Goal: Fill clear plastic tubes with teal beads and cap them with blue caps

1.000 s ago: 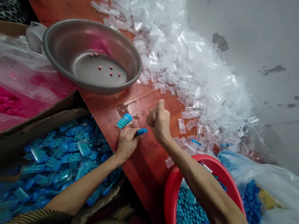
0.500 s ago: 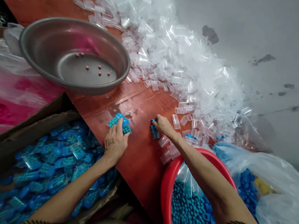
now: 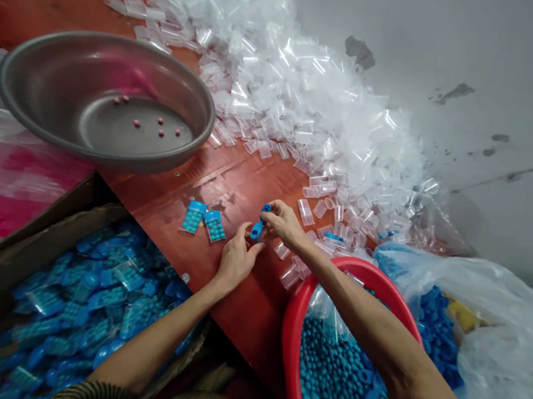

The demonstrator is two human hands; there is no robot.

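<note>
In the head view, a blue-capped container (image 3: pixel 257 230) is between my two hands above the red-brown tabletop. My right hand (image 3: pixel 284 222) pinches its upper end, fingers closed. My left hand (image 3: pixel 238 259) has thumb and fingers curled around the lower end. The cap faces up, and the clear body beneath is mostly hidden by my fingers. Left of my hands lie two clear containers, a nearer-left one (image 3: pixel 193 217) and one beside it (image 3: pixel 214 226), both filled with blue beads and topped with blue caps.
A metal basin (image 3: pixel 102 153) with several pink beads stands at left. Clear empty tubes (image 3: pixel 275 79) are heaped along the wall. A red tub (image 3: pixel 294 325) of blue beads sits right. Below left, a cardboard box (image 3: pixel 40 224) holds filled blue containers. Plastic bags (image 3: pixel 520 321) lie far right.
My left hand has let go of the two filled containers and moved right to the container in my right hand. That container is now turned cap up. The view has shifted slightly.
</note>
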